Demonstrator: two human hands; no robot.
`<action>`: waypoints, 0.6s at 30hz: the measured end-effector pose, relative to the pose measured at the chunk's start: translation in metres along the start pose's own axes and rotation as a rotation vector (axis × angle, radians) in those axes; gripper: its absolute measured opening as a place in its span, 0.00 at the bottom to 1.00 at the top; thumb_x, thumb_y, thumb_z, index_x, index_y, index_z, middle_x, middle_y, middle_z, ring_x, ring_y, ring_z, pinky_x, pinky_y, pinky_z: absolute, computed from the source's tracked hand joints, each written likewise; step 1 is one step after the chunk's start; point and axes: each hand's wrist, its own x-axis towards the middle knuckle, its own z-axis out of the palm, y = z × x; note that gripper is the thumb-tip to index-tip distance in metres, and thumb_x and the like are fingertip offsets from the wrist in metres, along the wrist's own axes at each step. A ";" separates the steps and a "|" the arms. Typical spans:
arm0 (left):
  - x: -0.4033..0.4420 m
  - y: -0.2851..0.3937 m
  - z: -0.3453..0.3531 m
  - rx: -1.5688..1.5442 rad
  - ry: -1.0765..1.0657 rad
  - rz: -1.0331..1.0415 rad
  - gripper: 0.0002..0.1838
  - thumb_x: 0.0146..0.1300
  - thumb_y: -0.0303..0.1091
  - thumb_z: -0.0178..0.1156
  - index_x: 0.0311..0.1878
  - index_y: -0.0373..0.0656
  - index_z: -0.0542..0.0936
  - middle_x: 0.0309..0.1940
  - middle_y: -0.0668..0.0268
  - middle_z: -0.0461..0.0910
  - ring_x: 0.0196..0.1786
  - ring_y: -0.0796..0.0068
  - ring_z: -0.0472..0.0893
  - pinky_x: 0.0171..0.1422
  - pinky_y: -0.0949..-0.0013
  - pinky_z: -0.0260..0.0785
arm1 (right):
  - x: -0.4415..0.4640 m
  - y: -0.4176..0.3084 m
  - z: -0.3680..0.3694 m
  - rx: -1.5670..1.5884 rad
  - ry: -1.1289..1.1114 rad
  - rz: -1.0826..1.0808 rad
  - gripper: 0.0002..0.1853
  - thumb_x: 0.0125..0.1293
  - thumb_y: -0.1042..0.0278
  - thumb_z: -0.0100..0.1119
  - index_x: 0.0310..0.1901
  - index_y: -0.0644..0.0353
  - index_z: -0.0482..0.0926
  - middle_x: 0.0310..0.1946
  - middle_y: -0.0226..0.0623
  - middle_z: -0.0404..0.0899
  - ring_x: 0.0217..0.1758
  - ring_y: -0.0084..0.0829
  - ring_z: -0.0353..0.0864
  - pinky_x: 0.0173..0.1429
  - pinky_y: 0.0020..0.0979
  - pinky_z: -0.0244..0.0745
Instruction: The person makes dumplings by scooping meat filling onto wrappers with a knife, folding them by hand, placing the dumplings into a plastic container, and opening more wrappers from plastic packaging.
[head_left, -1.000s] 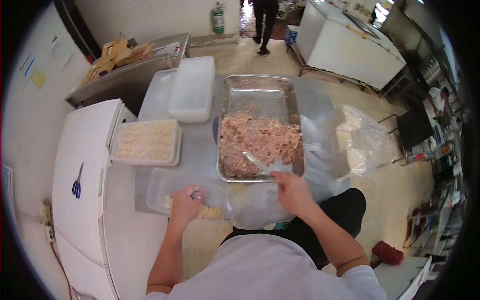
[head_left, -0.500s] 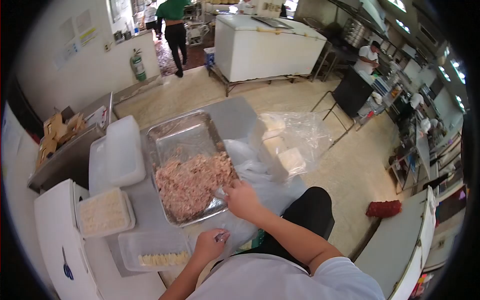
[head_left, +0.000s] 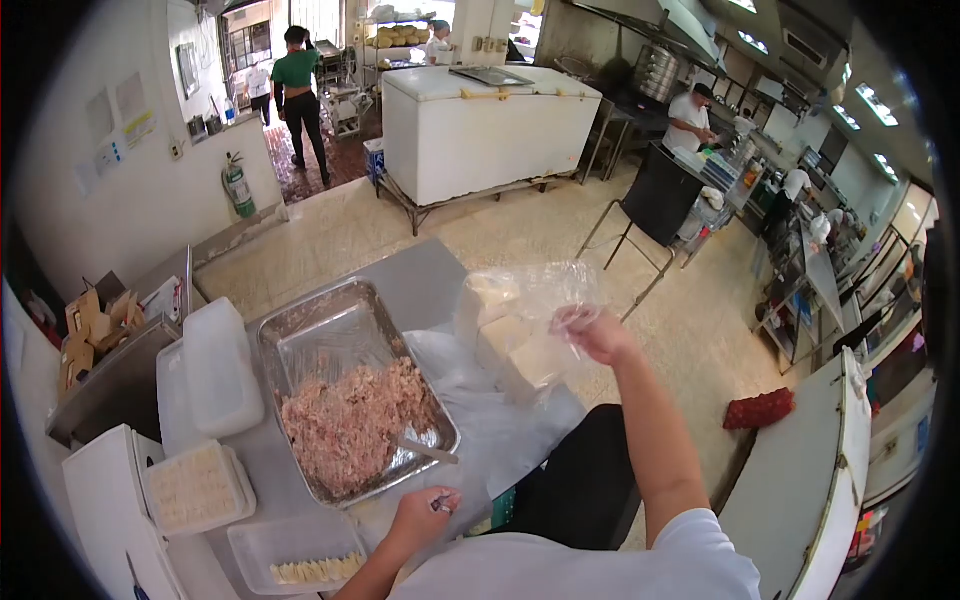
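Note:
My right hand (head_left: 598, 335) is reached out over a clear plastic bag (head_left: 555, 285), its fingers closed on the bag's loose edge. Inside the bag lie pale square stacks (head_left: 500, 335) that look like dough wrappers. Low in front of me, my left hand (head_left: 424, 515) is curled closed; a small bit shows between the fingers, too small to name. Just beyond it sits a metal tray (head_left: 325, 300) of ground meat (head_left: 345, 425), with a flat spatula-like tool (head_left: 430, 451) resting at its near right side. A plastic container (head_left: 250, 545) left of my left hand holds a row of small pale pieces (head_left: 318, 569).
A lidded container (head_left: 200, 485) of pale pieces and stacked plastic tubs (head_left: 222, 365) stand left of the tray. Beyond the table are a white chest freezer (head_left: 490, 135) and a black chair (head_left: 660, 190). A red mesh sack (head_left: 760, 408) lies on the floor. Several people are farther off.
My right hand has let go of the tool in the tray and moved up and right to the plastic bag. My left hand stays curled. The view has tilted up; the person in green walked farther away.

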 end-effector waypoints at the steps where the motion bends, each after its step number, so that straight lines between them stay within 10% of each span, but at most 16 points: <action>1: 0.003 0.000 0.002 -0.001 -0.003 -0.016 0.13 0.71 0.36 0.65 0.49 0.38 0.87 0.33 0.64 0.87 0.36 0.79 0.81 0.43 0.71 0.74 | 0.008 0.005 0.005 -0.149 -0.055 0.011 0.09 0.65 0.73 0.64 0.45 0.68 0.86 0.40 0.44 0.87 0.43 0.36 0.86 0.48 0.35 0.82; 4: 0.008 -0.012 0.007 -0.021 -0.013 -0.039 0.13 0.70 0.38 0.65 0.50 0.40 0.87 0.36 0.57 0.89 0.37 0.72 0.86 0.46 0.69 0.77 | 0.025 0.009 0.023 -0.968 -0.139 -0.402 0.16 0.64 0.63 0.65 0.47 0.68 0.86 0.39 0.47 0.87 0.42 0.43 0.87 0.50 0.36 0.82; 7: 0.015 -0.024 0.012 -0.074 -0.012 -0.025 0.13 0.69 0.37 0.65 0.50 0.40 0.88 0.36 0.59 0.89 0.38 0.75 0.86 0.47 0.70 0.77 | 0.033 -0.003 0.051 -1.372 -0.399 -0.370 0.24 0.64 0.49 0.64 0.46 0.66 0.87 0.41 0.52 0.88 0.43 0.49 0.87 0.51 0.41 0.82; 18: 0.022 -0.035 0.012 -0.106 -0.048 -0.047 0.13 0.70 0.37 0.66 0.48 0.35 0.88 0.37 0.64 0.90 0.41 0.80 0.85 0.50 0.72 0.76 | 0.040 0.000 0.082 -1.641 -0.491 0.136 0.40 0.52 0.27 0.65 0.43 0.65 0.89 0.46 0.54 0.87 0.51 0.53 0.86 0.57 0.46 0.81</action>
